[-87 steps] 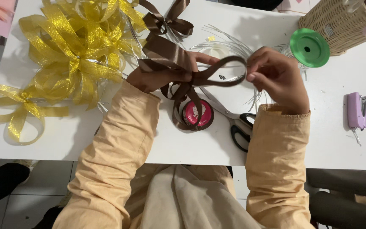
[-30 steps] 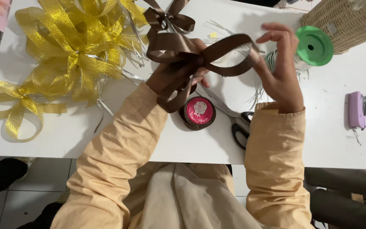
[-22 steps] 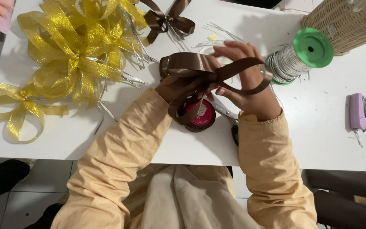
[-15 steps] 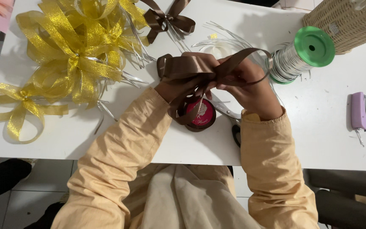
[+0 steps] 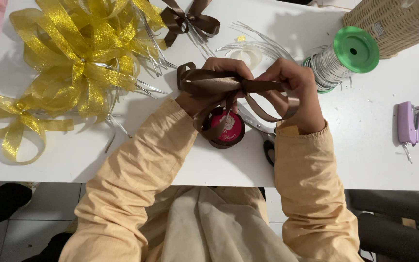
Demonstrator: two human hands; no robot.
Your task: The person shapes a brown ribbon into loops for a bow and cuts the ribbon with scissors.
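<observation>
Both hands meet above the white bench (image 5: 364, 145), the left hand (image 5: 209, 85) with fingers pinched around the gathered loops of a brown ribbon (image 5: 219, 82), the right hand (image 5: 294, 92) with fingers closed on the ribbon's other end. Just below the fingers lies a ribbon spool (image 5: 226, 128) with scissors (image 5: 263, 136) beside it; a green spool (image 5: 345, 56) stands right of the fingers, gold bows (image 5: 73, 63) well to their left

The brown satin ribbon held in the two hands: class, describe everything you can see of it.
The brown satin ribbon is glossy, smooth and flat, folded into several loops bunched above the white table. The left hand pinches the gathered middle; the right hand grips loops on the other side. A tail curls down to the ribbon spool with a red label beneath the hands.
</observation>
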